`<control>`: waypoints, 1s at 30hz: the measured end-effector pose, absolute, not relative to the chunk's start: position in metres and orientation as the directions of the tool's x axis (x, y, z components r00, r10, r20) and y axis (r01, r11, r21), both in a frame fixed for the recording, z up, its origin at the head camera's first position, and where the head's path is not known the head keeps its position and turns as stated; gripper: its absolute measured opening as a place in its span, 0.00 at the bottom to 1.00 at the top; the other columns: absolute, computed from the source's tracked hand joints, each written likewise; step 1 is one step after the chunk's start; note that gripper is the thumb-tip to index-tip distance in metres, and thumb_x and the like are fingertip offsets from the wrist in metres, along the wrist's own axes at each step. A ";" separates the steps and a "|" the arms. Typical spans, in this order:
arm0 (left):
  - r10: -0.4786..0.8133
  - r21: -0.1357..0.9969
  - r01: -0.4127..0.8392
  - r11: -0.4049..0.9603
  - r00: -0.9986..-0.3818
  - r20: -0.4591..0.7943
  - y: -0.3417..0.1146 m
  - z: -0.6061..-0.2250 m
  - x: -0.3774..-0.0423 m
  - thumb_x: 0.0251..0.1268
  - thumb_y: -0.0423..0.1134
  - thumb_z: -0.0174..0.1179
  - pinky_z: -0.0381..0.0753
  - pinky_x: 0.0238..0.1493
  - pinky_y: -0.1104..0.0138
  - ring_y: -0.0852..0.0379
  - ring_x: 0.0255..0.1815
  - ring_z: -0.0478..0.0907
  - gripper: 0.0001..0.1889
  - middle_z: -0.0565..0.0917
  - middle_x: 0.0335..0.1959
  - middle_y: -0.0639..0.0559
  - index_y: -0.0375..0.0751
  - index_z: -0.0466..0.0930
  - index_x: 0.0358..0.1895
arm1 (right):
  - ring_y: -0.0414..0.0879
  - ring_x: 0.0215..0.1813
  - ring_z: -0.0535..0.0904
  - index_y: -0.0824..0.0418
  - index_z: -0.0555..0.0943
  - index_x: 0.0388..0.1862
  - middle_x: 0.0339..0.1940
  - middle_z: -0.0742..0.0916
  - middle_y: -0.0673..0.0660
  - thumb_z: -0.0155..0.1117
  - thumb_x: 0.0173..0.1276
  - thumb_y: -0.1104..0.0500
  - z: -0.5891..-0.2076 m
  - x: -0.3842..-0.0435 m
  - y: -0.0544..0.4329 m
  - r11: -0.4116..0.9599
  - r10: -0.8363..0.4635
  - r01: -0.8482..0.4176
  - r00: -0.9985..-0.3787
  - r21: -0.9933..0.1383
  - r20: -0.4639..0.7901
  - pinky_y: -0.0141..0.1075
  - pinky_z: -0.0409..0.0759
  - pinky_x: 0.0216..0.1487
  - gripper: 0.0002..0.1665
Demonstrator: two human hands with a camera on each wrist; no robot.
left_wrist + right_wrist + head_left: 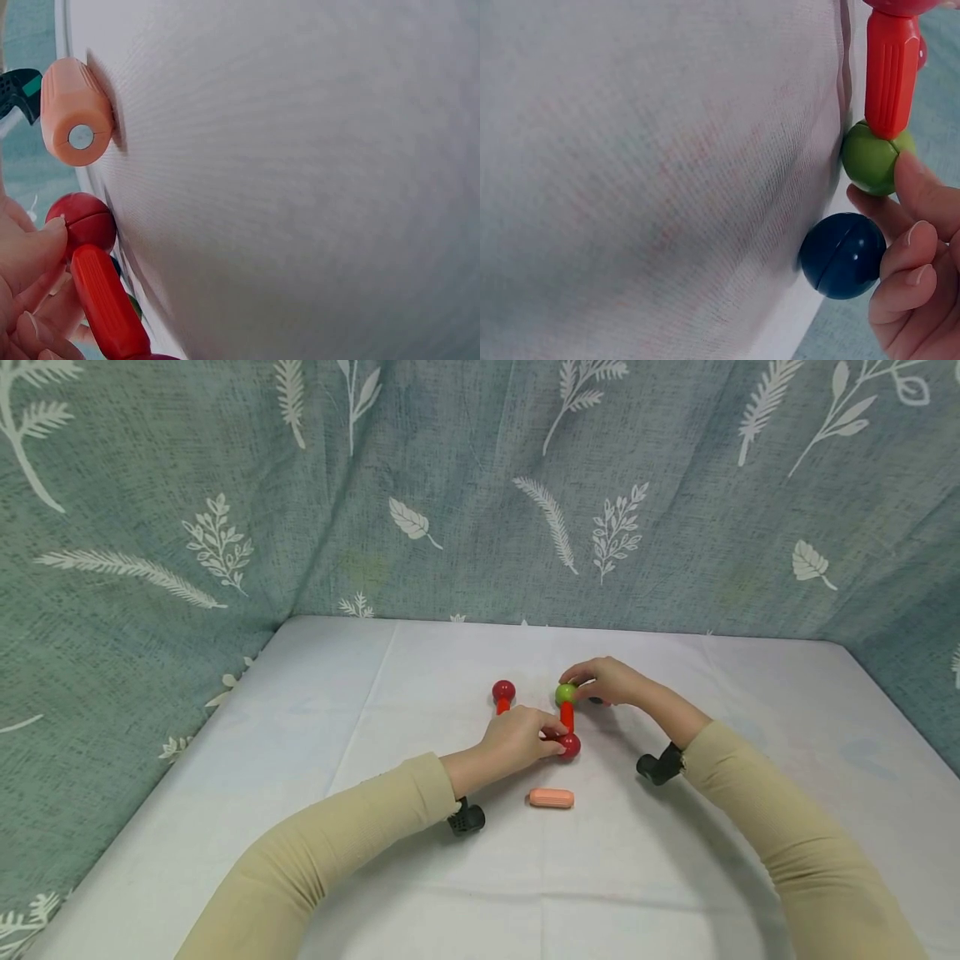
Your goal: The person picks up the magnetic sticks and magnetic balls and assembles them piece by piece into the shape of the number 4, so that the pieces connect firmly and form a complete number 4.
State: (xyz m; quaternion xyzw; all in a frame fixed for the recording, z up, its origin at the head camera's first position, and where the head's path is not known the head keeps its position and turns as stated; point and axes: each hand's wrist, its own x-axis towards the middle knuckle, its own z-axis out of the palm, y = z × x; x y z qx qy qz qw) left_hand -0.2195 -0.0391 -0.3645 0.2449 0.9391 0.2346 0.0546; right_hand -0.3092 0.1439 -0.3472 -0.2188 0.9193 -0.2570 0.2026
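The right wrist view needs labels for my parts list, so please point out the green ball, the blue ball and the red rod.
Green ball [870, 163]: right wrist view, middle of its uncovered surface.
Blue ball [842, 256]: right wrist view, middle of its visible face.
Red rod [890, 75]: right wrist view, midway along its grooved side.

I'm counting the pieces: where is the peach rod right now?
In the head view, the peach rod lies just right of centre on the white cloth, below and apart from the red ball in the left grip.
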 end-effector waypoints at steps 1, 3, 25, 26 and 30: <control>0.486 0.467 0.435 0.770 -0.874 0.012 -0.039 -0.365 -0.220 0.54 0.42 0.65 0.71 0.28 0.77 0.63 0.35 0.77 0.14 0.85 0.34 0.57 0.47 0.84 0.45 | 0.55 0.53 0.75 0.62 0.74 0.58 0.56 0.78 0.66 0.58 0.64 0.64 -0.347 -0.309 0.144 0.771 -0.508 -0.297 -0.821 -0.564 -0.262 0.38 0.79 0.33 0.22; 0.486 0.464 0.436 0.771 -0.874 0.014 -0.039 -0.365 -0.220 0.54 0.42 0.65 0.71 0.27 0.77 0.63 0.35 0.77 0.14 0.85 0.34 0.57 0.47 0.84 0.45 | 0.55 0.52 0.75 0.62 0.74 0.58 0.57 0.78 0.65 0.58 0.64 0.63 -0.348 -0.309 0.144 0.771 -0.508 -0.296 -0.820 -0.564 -0.263 0.37 0.79 0.32 0.22; 0.483 0.463 0.432 0.774 -0.875 0.009 -0.039 -0.364 -0.219 0.54 0.42 0.65 0.71 0.28 0.77 0.63 0.35 0.77 0.14 0.85 0.35 0.56 0.47 0.84 0.45 | 0.48 0.36 0.74 0.61 0.74 0.59 0.57 0.78 0.62 0.59 0.64 0.61 -0.351 -0.308 0.148 0.762 -0.508 -0.307 -0.830 -0.570 -0.231 0.33 0.74 0.26 0.23; 0.484 0.463 0.432 0.774 -0.875 0.009 -0.039 -0.365 -0.219 0.54 0.42 0.65 0.71 0.28 0.77 0.63 0.36 0.77 0.14 0.85 0.35 0.56 0.47 0.84 0.45 | 0.48 0.33 0.74 0.61 0.74 0.59 0.57 0.78 0.62 0.59 0.64 0.61 -0.351 -0.307 0.150 0.758 -0.506 -0.304 -0.832 -0.578 -0.226 0.33 0.73 0.26 0.23; 0.481 0.462 0.431 0.775 -0.876 0.010 -0.039 -0.365 -0.219 0.54 0.42 0.65 0.71 0.29 0.76 0.63 0.37 0.78 0.14 0.85 0.35 0.56 0.47 0.84 0.46 | 0.45 0.24 0.70 0.62 0.74 0.58 0.56 0.78 0.63 0.59 0.64 0.62 -0.350 -0.300 0.156 0.729 -0.511 -0.315 -0.841 -0.607 -0.178 0.34 0.72 0.24 0.23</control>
